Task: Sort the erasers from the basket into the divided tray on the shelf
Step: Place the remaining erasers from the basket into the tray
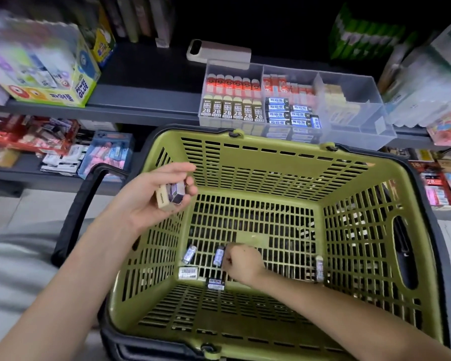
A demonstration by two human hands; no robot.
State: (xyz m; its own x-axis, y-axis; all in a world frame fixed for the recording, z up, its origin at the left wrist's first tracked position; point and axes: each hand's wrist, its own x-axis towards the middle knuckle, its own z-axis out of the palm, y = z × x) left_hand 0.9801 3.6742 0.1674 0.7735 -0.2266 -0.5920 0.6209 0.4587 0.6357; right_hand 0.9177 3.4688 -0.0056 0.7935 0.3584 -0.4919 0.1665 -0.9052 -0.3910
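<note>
A green slotted basket [284, 178] stands in front of the shelf. Several small erasers lie on its floor, among them a blue-sleeved eraser [218, 256], another [189, 254], a white-labelled one [188, 273] and one at the right wall [319, 268]. My right hand [241, 263] is down inside the basket, fingers curled at the blue-sleeved eraser; whether it grips it I cannot tell. My left hand [159, 195] hovers over the basket's left rim and holds a few erasers [171, 195]. The clear divided tray [359, 126] sits on the shelf behind, its compartments filled with rows of erasers.
A black basket handle [81, 204] hangs down on the left. A glue box [63, 82] stands on the shelf at the left, a power bank [219, 52] behind the tray, more stationery packs on the lower shelves and at the right.
</note>
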